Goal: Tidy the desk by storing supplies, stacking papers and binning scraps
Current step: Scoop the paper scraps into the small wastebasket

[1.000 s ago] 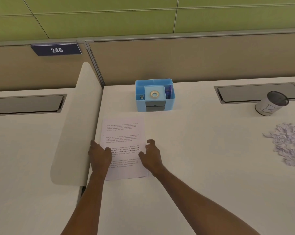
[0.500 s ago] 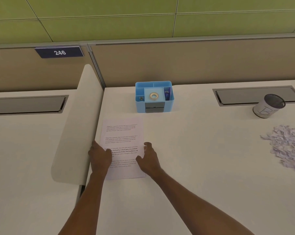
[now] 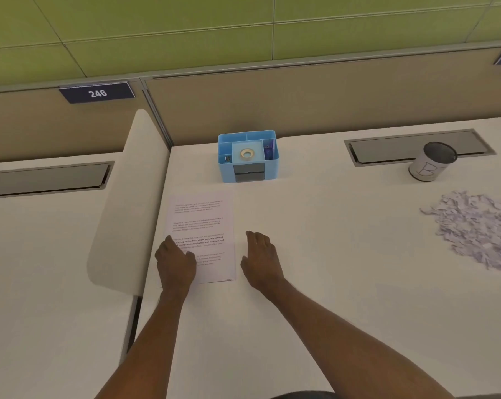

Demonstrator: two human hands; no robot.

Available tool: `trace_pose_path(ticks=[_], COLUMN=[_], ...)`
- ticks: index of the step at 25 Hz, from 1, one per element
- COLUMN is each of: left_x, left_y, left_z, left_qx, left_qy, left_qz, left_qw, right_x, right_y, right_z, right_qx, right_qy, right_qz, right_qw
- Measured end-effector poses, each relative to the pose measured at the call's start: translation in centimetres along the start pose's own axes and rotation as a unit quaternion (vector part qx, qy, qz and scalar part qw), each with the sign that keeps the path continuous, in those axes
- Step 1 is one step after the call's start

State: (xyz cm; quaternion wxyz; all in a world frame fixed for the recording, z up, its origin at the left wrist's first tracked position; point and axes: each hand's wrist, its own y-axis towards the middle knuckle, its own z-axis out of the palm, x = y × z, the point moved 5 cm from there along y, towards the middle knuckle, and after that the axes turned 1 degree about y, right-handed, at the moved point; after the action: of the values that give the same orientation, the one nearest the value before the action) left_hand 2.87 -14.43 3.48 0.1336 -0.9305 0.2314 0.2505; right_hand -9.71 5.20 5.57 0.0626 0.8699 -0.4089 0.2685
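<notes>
The left hand (image 3: 175,262) lies flat, gripping nothing, on the near corner of the papers (image 3: 206,223) under its fingers (image 3: 170,244), the right hand (image 3: 260,257) sits loose and empty over the counter (image 3: 330,254) just beside their right edge, so squaring them likely calls for even inward nudges from both sides.

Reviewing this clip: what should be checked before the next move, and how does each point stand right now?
1. Printed sheets lie flat in one stack: ok.
2. Left hand rests on the sheets' lower left corner: ok.
3. Right hand free, beside the sheets, holding nothing: ok.
4. Tape roll stored in the blue organizer: ok.
5. Paper scraps binned: not ok, piled on the desk.
6. Mesh cup marked B upright, beyond the scraps: ok.
</notes>
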Motion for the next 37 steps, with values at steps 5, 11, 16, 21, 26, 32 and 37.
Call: trace_pose_path(ticks=[5,11,16,21,26,32,37], left_x=[-4.1,-11.8,-20.8,-28.6,-35.3,-40.5,-42.7], left_y=[-3.8,-9.4,-15.5,-20.2,-23.6,-25.4,-26.4], left_z=[3.2,11.2,18.9,25.3,30.1,34.2,37.1], left_qx=[-0.033,-0.018,0.036,0.074,0.094,0.091,0.064], left_qy=[0.005,0.008,0.008,0.013,0.018,0.048,0.067], left_qz=[0.079,0.149,0.209,0.246,0.271,0.291,0.294], left_qw=[0.996,0.989,0.977,0.966,0.958,0.951,0.951], right_x=[-6.6,-17.9,-28.1,-35.5,-42.0,-46.5,-49.4], right_y=[-2.4,-5.5,-7.9,-8.7,-8.5,-6.3,-3.6], right_z=[-2.8,-8.2,-13.7,-18.7,-23.1,-26.4,-28.4], right_qx=[-0.029,-0.048,-0.075,-0.103,-0.129,-0.136,-0.138], right_qy=[-0.059,-0.106,-0.136,-0.148,-0.152,-0.153,-0.148], right_qz=[-0.003,0.03,0.064,0.076,0.085,0.072,0.057], right_qw=[0.998,0.993,0.986,0.981,0.976,0.976,0.978])
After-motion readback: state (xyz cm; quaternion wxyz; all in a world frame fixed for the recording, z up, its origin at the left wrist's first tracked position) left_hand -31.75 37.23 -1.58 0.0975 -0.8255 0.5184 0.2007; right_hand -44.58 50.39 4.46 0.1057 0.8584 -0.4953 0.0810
